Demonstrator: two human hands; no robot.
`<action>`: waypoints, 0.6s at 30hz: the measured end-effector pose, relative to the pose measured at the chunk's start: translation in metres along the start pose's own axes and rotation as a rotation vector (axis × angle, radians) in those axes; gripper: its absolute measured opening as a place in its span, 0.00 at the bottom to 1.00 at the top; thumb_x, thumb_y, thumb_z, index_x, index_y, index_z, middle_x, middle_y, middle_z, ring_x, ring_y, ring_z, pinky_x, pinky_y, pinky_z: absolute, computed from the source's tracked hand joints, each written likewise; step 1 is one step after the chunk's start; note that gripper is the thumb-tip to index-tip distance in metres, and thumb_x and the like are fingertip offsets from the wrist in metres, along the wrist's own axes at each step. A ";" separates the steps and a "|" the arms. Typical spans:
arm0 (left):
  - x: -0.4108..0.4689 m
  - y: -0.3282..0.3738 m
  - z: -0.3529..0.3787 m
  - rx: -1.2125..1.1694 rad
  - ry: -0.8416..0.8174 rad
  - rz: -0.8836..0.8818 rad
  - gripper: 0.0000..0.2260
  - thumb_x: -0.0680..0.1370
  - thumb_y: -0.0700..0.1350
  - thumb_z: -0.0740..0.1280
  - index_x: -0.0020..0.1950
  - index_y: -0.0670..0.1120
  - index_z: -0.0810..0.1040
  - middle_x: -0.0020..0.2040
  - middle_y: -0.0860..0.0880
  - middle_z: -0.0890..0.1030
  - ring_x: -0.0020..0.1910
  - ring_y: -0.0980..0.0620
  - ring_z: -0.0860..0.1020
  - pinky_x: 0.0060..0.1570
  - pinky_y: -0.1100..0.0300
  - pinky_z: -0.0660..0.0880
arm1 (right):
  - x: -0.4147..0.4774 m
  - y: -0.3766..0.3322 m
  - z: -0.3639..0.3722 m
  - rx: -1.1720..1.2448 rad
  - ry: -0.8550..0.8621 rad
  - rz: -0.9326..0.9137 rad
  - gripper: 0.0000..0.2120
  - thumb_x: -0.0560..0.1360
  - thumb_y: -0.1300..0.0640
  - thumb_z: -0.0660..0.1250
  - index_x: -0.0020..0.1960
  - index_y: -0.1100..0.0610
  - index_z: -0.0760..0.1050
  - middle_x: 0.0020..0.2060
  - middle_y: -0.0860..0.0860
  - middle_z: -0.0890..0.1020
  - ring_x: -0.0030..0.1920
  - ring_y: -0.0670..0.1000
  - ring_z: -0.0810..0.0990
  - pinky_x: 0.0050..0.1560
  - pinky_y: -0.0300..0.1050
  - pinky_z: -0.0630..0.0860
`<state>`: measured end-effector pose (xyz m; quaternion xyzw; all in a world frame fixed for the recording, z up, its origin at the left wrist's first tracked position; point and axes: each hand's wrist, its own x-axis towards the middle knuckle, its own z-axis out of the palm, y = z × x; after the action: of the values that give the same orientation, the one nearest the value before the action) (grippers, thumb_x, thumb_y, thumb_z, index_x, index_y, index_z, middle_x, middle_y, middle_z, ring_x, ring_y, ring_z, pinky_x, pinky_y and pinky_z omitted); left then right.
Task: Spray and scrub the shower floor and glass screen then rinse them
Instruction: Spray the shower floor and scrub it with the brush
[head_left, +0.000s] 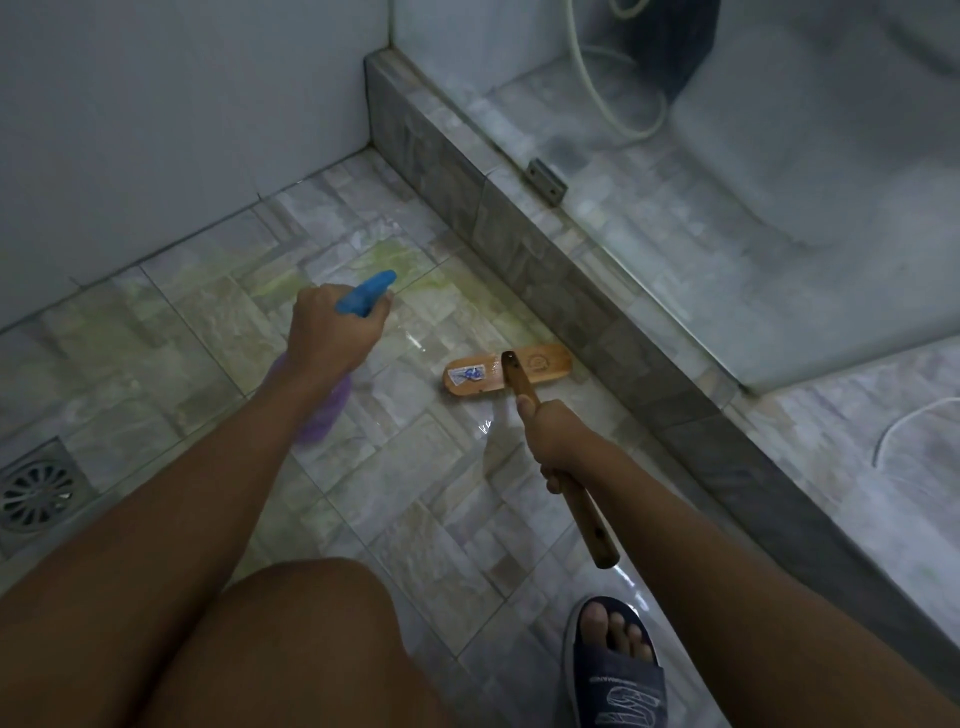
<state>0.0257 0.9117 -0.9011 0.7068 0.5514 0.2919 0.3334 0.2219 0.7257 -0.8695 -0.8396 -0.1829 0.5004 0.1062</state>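
Observation:
My left hand (332, 332) grips a purple spray bottle (324, 410) by its blue trigger head (366, 293), nozzle aimed at the far corner of the tiled shower floor (426, 483). Yellow-green spray (384, 260) lies on the tiles ahead of it. My right hand (550, 441) holds the wooden handle (587, 519) of a scrub brush, whose wooden head (478, 371) rests on the wet floor beside the tiled kerb (545, 270). The glass screen (727, 218) stands on the kerb to the right, cloudy.
A metal floor drain (36, 491) sits at the left edge. A metal bracket (545, 182) fixes the glass to the kerb. Behind the glass lie a hose (613, 88) and a toilet base (810, 156). My sandalled foot (613, 670) and knee (291, 639) are at the bottom.

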 end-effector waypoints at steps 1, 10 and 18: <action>0.001 -0.001 -0.001 0.002 0.010 0.008 0.24 0.77 0.50 0.73 0.28 0.41 0.69 0.25 0.44 0.70 0.26 0.47 0.70 0.30 0.52 0.70 | 0.000 0.000 0.000 0.003 -0.002 0.000 0.26 0.83 0.38 0.50 0.63 0.60 0.68 0.37 0.56 0.73 0.29 0.51 0.72 0.24 0.42 0.72; -0.001 0.001 0.003 0.063 -0.094 0.046 0.26 0.76 0.52 0.74 0.25 0.47 0.65 0.24 0.48 0.68 0.22 0.52 0.66 0.28 0.63 0.62 | 0.002 -0.002 0.001 0.001 -0.001 0.024 0.27 0.83 0.38 0.51 0.63 0.61 0.69 0.37 0.56 0.72 0.29 0.53 0.72 0.24 0.42 0.72; -0.002 0.008 0.008 0.096 -0.130 0.034 0.26 0.76 0.52 0.74 0.25 0.49 0.65 0.23 0.50 0.67 0.23 0.53 0.67 0.32 0.60 0.64 | 0.001 -0.004 0.000 -0.013 0.002 0.032 0.26 0.83 0.38 0.50 0.64 0.60 0.69 0.38 0.56 0.73 0.31 0.52 0.73 0.27 0.44 0.74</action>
<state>0.0357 0.9076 -0.8998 0.7488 0.5298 0.2242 0.3291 0.2211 0.7298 -0.8691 -0.8436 -0.1725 0.5000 0.0930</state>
